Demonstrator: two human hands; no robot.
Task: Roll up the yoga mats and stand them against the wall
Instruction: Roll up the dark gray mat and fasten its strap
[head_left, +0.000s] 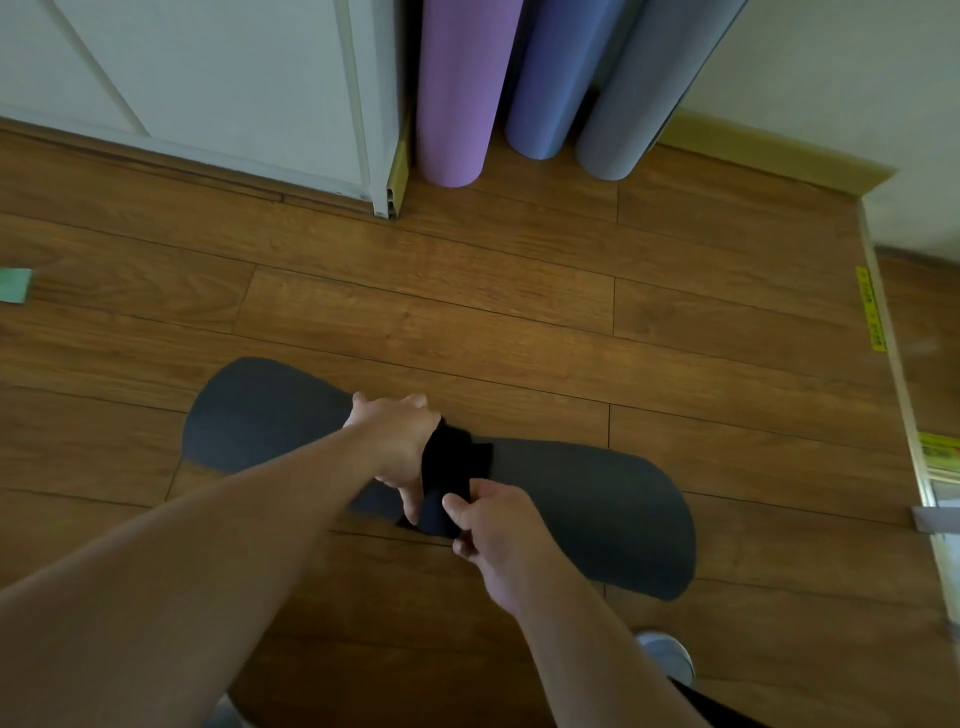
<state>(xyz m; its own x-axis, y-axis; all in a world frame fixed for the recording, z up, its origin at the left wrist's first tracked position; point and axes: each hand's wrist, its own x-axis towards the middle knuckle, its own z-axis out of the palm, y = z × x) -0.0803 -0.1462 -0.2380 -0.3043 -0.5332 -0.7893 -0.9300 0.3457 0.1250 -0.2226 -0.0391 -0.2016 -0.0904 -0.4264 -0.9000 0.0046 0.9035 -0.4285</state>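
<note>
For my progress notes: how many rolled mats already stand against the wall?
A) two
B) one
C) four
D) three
D: a purple mat, a blue mat and a grey mat stand there, while the dark mat lies on the floor.

rolled mats standing: 3 (457, 93) | rolled mats lying: 1 (587, 499) | hands: 2 (395, 436)

Rolled mat (571, 499) lying crosswise on the floor (467, 312), strap (452, 467) around its middle, three rolled mats (545, 88) standing behind against the wall (831, 78), door (208, 78) to their left
</note>
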